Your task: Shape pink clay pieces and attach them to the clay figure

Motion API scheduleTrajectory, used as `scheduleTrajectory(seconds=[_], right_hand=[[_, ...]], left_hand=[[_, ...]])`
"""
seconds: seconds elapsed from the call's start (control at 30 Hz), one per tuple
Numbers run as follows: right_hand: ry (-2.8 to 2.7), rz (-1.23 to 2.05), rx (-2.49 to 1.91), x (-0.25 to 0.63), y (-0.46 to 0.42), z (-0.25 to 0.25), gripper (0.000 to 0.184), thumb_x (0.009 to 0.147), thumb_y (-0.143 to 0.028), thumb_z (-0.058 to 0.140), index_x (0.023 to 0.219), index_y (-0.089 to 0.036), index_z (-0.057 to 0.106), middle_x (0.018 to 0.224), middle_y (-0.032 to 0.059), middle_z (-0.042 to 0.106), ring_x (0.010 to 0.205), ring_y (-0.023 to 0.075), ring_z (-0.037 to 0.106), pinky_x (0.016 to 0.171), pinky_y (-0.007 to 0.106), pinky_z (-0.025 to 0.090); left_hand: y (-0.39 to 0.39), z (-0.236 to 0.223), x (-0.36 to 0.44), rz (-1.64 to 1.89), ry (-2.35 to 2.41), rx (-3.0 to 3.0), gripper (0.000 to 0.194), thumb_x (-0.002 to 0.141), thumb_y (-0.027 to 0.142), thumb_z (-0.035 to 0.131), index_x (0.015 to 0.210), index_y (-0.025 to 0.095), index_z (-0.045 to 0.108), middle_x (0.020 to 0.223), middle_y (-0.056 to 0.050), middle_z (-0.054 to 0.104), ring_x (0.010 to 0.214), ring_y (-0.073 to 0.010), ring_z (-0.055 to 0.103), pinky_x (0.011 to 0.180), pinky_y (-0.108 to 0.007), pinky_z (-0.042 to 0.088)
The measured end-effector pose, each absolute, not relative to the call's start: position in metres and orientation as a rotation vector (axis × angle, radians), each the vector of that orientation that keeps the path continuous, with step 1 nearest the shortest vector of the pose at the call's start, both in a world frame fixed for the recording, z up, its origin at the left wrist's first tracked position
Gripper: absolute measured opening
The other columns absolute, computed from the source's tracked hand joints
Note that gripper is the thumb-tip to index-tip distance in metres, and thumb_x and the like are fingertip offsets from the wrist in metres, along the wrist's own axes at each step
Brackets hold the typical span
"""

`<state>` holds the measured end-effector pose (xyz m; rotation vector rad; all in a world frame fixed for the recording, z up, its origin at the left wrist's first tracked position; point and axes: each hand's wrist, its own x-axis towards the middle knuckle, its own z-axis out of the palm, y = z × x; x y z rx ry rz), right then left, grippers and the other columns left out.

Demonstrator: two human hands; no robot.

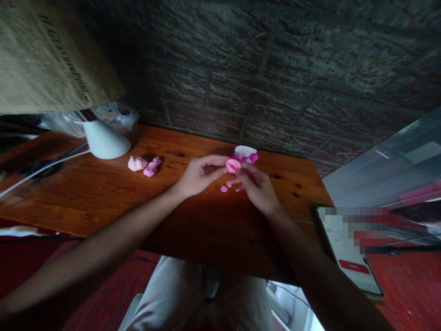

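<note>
Between my two hands, above the wooden table, is a small pink cupped piece of what looks like modelling clay [233,166]. My left hand [203,174] pinches its left side between thumb and fingers. From the right, the thumb and forefinger of my right hand [257,186] close on the same piece, its other fingers curled below. Small flat pink discs [223,189] lie on the table just under my hands. Behind them sits a white piece [245,150] with darker pink bits [254,158], partly hidden by my fingers.
Two pink clay lumps [137,163] lie left of my hands. Further left stands a lamp with a white base [106,140], a printed shade [51,59] and a white cord. A tablet [347,248] rests at the table's right edge. A dark brick wall [223,69] rises behind the table.
</note>
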<state>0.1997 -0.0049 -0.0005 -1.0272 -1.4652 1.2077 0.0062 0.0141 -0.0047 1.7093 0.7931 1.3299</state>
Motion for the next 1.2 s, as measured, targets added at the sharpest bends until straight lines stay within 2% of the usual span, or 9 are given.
scheduleTrajectory(seconds=[0.07,0.17,0.27,0.37,0.47,0.73,0.9,1.07,1.2], right_hand=[[-1.527,1.141,-1.062,0.200,-0.006,-0.001,0.032,0.089,-0.048,0.066,0.107,-0.022,0.071,0.093,0.0057,0.078,0.077,0.0207,0.078,0.059,0.028,0.057],[-1.619,1.016,-1.116,0.202,-0.006,-0.001,0.027,0.089,-0.038,0.065,0.110,-0.022,0.071,0.103,0.0061,0.079,0.087,0.0220,0.078,0.067,0.031,0.060],[-1.727,0.847,-1.181,0.206,-0.006,0.000,0.031,0.086,-0.024,0.067,0.116,-0.025,0.071,0.107,0.0038,0.080,0.093,0.0218,0.077,0.084,0.037,0.060],[-1.816,0.665,-1.214,0.208,-0.007,0.003,0.034,0.085,-0.019,0.067,0.119,-0.026,0.072,0.110,0.0035,0.081,0.099,0.0225,0.077,0.093,0.038,0.058],[-1.869,0.529,-1.263,0.208,-0.008,0.006,0.030,0.089,-0.022,0.065,0.117,-0.025,0.075,0.109,0.0051,0.081,0.094,0.0234,0.078,0.088,0.036,0.058],[-1.967,0.309,-1.339,0.209,-0.010,0.009,0.024,0.091,-0.022,0.061,0.101,-0.028,0.082,0.088,0.0016,0.083,0.068,0.0190,0.074,0.072,0.030,0.055],[-2.023,0.302,-1.350,0.209,-0.008,0.009,0.024,0.092,-0.021,0.058,0.094,-0.026,0.082,0.082,0.0032,0.081,0.067,0.0189,0.073,0.068,0.029,0.051],[-2.089,0.239,-1.345,0.210,-0.007,0.009,0.021,0.092,-0.025,0.060,0.096,-0.025,0.081,0.083,0.0025,0.081,0.066,0.0184,0.071,0.067,0.028,0.049],[-2.116,0.188,-1.346,0.212,-0.009,0.011,0.023,0.096,-0.028,0.057,0.092,-0.024,0.080,0.080,0.0038,0.080,0.066,0.0189,0.070,0.066,0.028,0.047]], left_hand=[[0.014,-0.004,0.006,1.302,0.801,1.685,0.036,0.082,0.035,0.080,0.112,0.015,0.075,0.117,-0.012,0.078,0.107,-0.0216,0.074,0.101,-0.037,0.058],[0.014,-0.006,0.007,1.225,0.760,1.658,0.036,0.084,0.036,0.078,0.114,0.016,0.075,0.119,-0.012,0.077,0.105,-0.0216,0.074,0.093,-0.035,0.060],[0.013,-0.008,0.009,1.119,0.717,1.707,0.031,0.088,0.036,0.074,0.112,0.016,0.076,0.110,-0.011,0.079,0.095,-0.0196,0.075,0.087,-0.034,0.061],[0.013,-0.007,0.010,1.108,0.713,1.742,0.027,0.088,0.035,0.074,0.107,0.016,0.077,0.109,-0.011,0.079,0.099,-0.0203,0.074,0.094,-0.035,0.059],[0.013,-0.007,0.010,1.145,0.737,1.712,0.030,0.087,0.036,0.075,0.107,0.015,0.076,0.110,-0.011,0.079,0.099,-0.0205,0.074,0.095,-0.036,0.058],[0.008,-0.011,0.017,1.140,0.698,1.665,0.032,0.081,0.033,0.080,0.106,0.013,0.076,0.107,-0.011,0.077,0.089,-0.0189,0.075,0.087,-0.035,0.062],[0.007,-0.013,0.018,1.151,0.713,1.683,0.029,0.079,0.031,0.082,0.102,0.013,0.076,0.104,-0.012,0.077,0.094,-0.0205,0.075,0.087,-0.035,0.062],[0.009,-0.014,0.018,1.112,0.729,1.612,0.034,0.079,0.038,0.081,0.102,0.014,0.076,0.101,-0.011,0.078,0.084,-0.0189,0.075,0.080,-0.034,0.063],[0.009,-0.013,0.019,1.115,0.744,1.589,0.034,0.078,0.037,0.081,0.101,0.012,0.076,0.101,-0.011,0.079,0.084,-0.0186,0.075,0.084,-0.035,0.063]])
